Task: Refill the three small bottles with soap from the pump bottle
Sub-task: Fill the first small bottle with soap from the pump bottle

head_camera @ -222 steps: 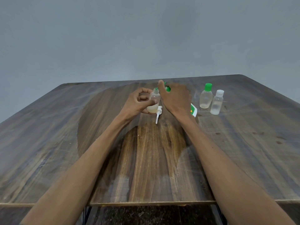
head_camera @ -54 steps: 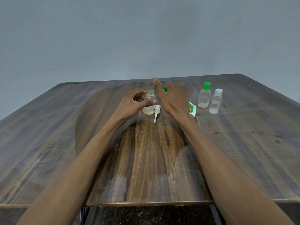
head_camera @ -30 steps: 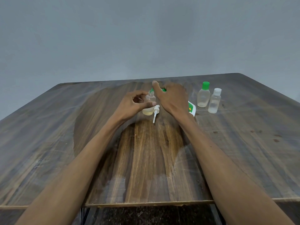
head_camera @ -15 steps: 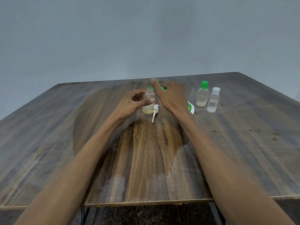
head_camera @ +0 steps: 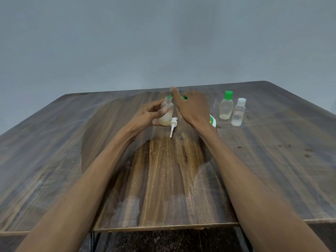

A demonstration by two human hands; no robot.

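The left hand curls round a small uncapped bottle, thumb pressed across its front and fingers wrapped behind, holding it upright near the middle of the tabletop. The bottle has pale yellowish soap in its lower part. The right hand sits just at 3 o'clock of that bottle, back toward the camera, its grip closed on a green and white container that is mostly hidden behind the palm; a green tip shows right at the open neck of the small bottle, beside the raised forefinger. How tightly those fingers close behind the palm cannot be told.

A white pump head lies on the tabletop, touching or just in front of the held bottle at 6 o'clock, its tube pointing toward the camera. At 3 o'clock of the hands, well apart, stand two more small bottles side by side: one with a green cap, one with a white cap.
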